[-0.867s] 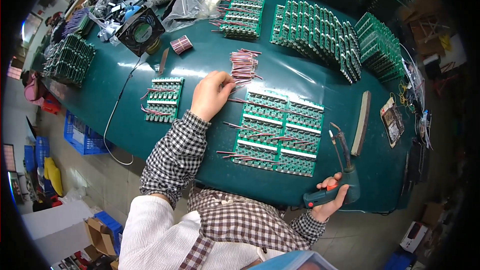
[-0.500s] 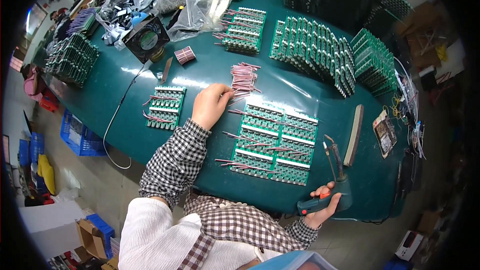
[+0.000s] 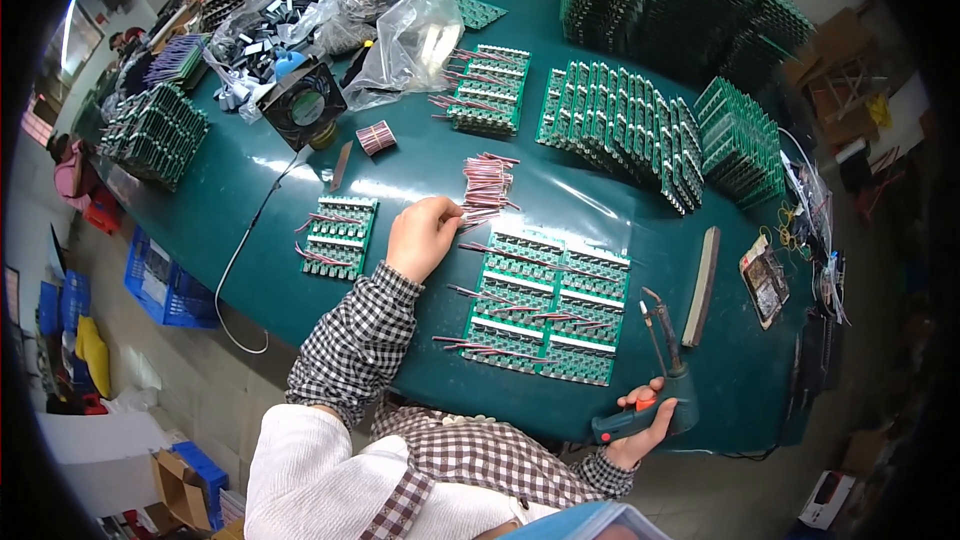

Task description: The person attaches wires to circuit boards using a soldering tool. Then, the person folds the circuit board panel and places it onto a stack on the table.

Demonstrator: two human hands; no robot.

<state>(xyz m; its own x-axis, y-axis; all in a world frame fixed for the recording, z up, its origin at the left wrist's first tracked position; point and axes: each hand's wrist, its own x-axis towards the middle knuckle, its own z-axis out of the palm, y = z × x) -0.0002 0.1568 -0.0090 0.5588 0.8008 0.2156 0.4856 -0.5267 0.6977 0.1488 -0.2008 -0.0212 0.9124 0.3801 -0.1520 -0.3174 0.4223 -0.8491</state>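
While the left hand (image 3: 422, 236) pinches wires from the wire bundle (image 3: 486, 190), the right hand (image 3: 645, 427) grips a soldering iron (image 3: 655, 370).

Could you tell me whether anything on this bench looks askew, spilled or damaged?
Nothing looks damaged or spilled. The green circuit boards lie in tidy rows, the left hand reaches the bundle of red wires, and the right hand holds a soldering iron. Only the far-left heap of clear bags and parts is untidy.
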